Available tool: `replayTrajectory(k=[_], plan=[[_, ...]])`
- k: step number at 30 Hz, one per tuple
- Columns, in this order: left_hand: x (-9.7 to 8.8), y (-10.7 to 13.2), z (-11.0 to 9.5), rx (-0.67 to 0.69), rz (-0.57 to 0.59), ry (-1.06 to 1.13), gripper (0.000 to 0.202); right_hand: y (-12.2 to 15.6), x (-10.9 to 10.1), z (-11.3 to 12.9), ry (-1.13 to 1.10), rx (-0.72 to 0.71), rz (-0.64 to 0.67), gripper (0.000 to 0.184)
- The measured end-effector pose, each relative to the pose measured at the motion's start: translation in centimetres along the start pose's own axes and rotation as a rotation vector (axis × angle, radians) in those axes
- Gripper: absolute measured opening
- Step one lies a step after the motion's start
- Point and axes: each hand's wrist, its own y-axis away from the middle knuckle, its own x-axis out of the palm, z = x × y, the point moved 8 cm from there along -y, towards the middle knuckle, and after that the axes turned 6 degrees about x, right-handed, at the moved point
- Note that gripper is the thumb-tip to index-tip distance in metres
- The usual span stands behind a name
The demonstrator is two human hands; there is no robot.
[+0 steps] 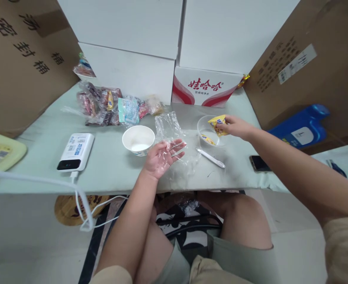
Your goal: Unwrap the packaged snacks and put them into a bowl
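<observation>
My left hand (162, 157) lies palm up over the table's front edge, fingers spread, inside a thin clear plastic glove. A crumpled clear plastic bag (169, 126) sits just behind it. My right hand (236, 127) pinches a yellow snack packet (217, 124) over a clear plastic bowl (205, 130), which holds another yellow piece (207, 139). A white paper bowl (138, 140) stands left of my left hand. A white plastic utensil (211, 157) lies between my hands.
A pile of wrapped snacks (109, 104) lies at the back left. A white power bank (76, 152) with a cable is on the left, a phone (259, 163) on the right. White boxes (126, 71), a red-and-white carton (205, 88) and cardboard sheets ring the table.
</observation>
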Motion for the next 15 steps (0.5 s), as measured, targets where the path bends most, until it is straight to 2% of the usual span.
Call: replayTrajectory(k=[4, 6, 11, 15], plan=[[0.2, -0.1, 0.0, -0.005, 0.015, -0.008, 0.015, 0.6, -0.5, 0.9, 0.759, -0.087, -0.031, 0.031], [0.4, -0.1, 0.0, -0.007, 0.02, -0.008, 0.016, 0.7, 0.2, 1.0, 0.989, -0.138, 0.011, 0.035], [0.6, -0.1, 0.0, -0.018, 0.018, 0.003, 0.015, 0.4, 2.6, 0.7, 1.214, -0.363, 0.198, 0.043], [0.5, -0.2, 0.0, -0.021, 0.014, -0.001, 0.016, -0.5, 3.2, -0.9, 1.192, -0.392, 0.29, 0.053]])
